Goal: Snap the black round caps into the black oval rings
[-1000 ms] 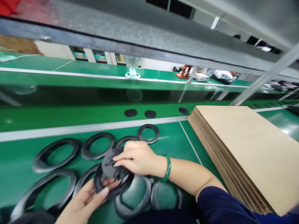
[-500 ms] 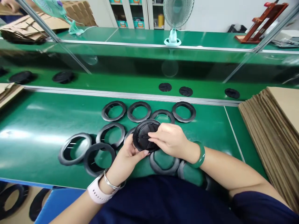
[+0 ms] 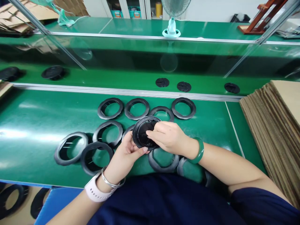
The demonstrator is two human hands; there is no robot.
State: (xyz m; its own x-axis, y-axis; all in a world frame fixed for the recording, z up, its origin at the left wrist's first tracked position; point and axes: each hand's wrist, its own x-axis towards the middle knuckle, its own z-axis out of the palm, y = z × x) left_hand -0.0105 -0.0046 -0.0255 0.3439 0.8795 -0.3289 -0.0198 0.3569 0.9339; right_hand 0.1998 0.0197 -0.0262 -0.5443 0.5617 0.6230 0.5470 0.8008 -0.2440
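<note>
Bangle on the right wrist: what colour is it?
Green, glossy and jade-like; the bangle shows best in the head view.

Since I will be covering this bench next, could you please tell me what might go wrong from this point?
1. The left hand grips the black round part only at its lower edge while the right hand presses its middle; it could slip onto the loose rings beneath.
2. The right forearm passes over the ring at the table's near edge and might sweep it off.
</note>
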